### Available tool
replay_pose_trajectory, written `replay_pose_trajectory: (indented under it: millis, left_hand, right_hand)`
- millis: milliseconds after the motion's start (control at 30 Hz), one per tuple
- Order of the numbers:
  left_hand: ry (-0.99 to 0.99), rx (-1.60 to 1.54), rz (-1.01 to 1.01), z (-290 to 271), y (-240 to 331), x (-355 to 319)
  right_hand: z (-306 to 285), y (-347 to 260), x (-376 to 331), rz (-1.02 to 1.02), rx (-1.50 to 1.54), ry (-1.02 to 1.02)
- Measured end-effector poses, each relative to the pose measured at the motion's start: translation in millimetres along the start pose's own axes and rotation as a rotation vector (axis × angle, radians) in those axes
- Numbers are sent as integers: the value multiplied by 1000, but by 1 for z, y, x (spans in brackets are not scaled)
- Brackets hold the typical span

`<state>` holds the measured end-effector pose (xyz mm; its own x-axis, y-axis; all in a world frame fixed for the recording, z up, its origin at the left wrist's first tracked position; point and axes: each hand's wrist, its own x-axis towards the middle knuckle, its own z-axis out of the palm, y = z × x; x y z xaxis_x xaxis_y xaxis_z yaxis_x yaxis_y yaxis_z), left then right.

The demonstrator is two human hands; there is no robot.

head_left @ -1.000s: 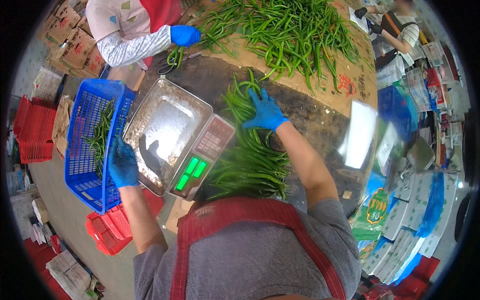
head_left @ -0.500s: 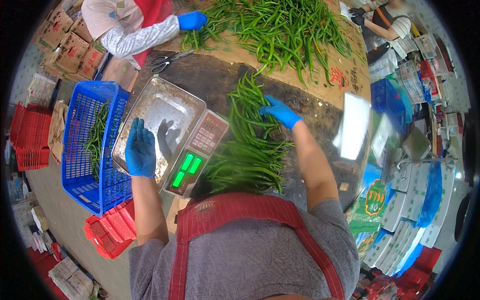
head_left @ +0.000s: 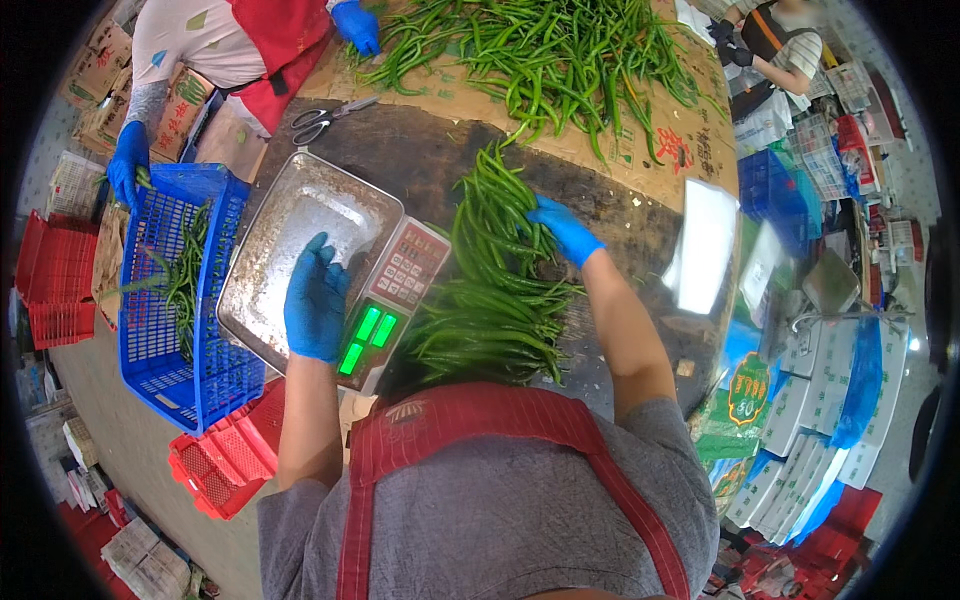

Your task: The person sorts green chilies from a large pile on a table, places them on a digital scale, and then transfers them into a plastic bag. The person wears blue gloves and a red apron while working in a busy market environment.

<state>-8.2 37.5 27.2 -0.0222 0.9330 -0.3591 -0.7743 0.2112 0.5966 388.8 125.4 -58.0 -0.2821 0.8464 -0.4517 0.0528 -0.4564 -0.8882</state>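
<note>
Two blue-gloved hands are at work over a dark table. Nearest, the left hand (head_left: 316, 310) hovers flat and spread wide above the scale (head_left: 330, 270), fingers splayed, holding nothing; it sits over the near right corner of the steel pan (head_left: 290, 225), just beside the keypad and the green display. I cannot tell whether the glove touches the pan or floats just above it.

Beside it, the peppers (head_left: 490, 300) lie in a thick sheaf between the scale and the right arm. Their long axis runs near to far, leaning slightly left at the far end; at the near end the sheaf fans out wider, toward the person's chest. Which end carries the stems is too small to tell.

Farther out, the right hand (head_left: 562, 228) rests on the far right side of the sheaf, fingers curled narrow on a few pods, seemingly gathering them.

To do this well, I'd judge: take a bunch along its length, not across, so the pods stay parallel and don't snap; lay them lengthwise in the pan, inside the rim, and lift the left hand clear so no weight rests on the scale.

Left of the scale stands a blue crate (head_left: 170, 300) with some peppers inside, and a red crate (head_left: 225, 455) lower down. Beyond, scissors (head_left: 330, 117) lie on the table; farthest, a big loose heap (head_left: 540, 50) spreads over cardboard, where another person's gloved hand (head_left: 357, 25) reaches in.
</note>
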Motion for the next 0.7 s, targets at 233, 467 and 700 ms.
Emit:
replay_pose_trajectory:
  millis: [233, 467, 700]
  left_hand:
    - [-195, 669, -45, 69, -62, 31]
    - [-234, 1283, 200, 70, -147, 138]
    - [-280, 1075, 116, 65, -152, 143]
  right_hand:
    - [3, 5, -3, -31, 53, 26]
    - [1, -2, -9, -37, -105, -3]
    - [12, 0, -18, -141, -170, -31]
